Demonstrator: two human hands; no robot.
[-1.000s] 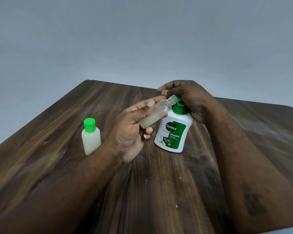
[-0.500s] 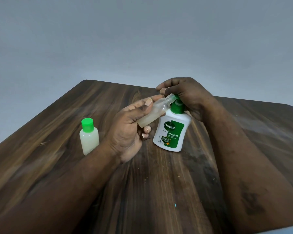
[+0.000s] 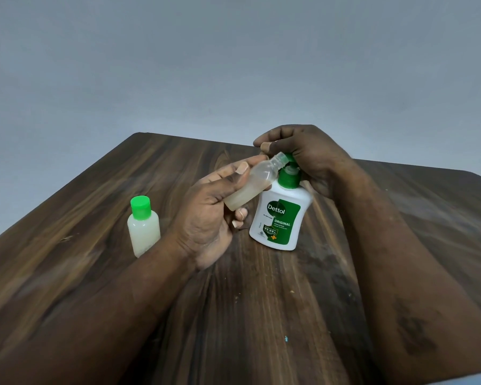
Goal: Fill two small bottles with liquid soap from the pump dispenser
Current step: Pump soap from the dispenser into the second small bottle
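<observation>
On the dark wood-grain table (image 3: 261, 315), toward its middle, a white Dettol pump dispenser (image 3: 279, 218) is seen standing upright, green label turned to the camera.

- Its green pump head (image 3: 288, 157) is covered from above by the right hand (image 3: 308, 154). The fingers are curled down over it, and the thumb tip is seen at the front, close by the nozzle. A short stretch of pale stem is exposed between the head and the green collar.
- An uncapped small bottle (image 3: 254, 184), clear plastic, is held off the table in the left hand (image 3: 208, 218). It is gripped with the thumb laid along its upper side and the fingers curled beneath. The bottle is tilted, base low and to the left, mouth raised and set against the pump nozzle. Pale cloudy liquid is seen in its lower part. Whether soap is flowing cannot be told.
- A second small bottle (image 3: 144, 232), closed with a green cap (image 3: 140, 208), is seen upright on the table. It is just left of the left wrist and well apart from the dispenser. It is filled with whitish liquid almost to the shoulder, and its base is partly hidden behind the forearm.
- A tiny teal speck (image 3: 286, 339) is noted on the wood between the forearms.
- A plain grey wall (image 3: 233, 65) is seen behind the table.
</observation>
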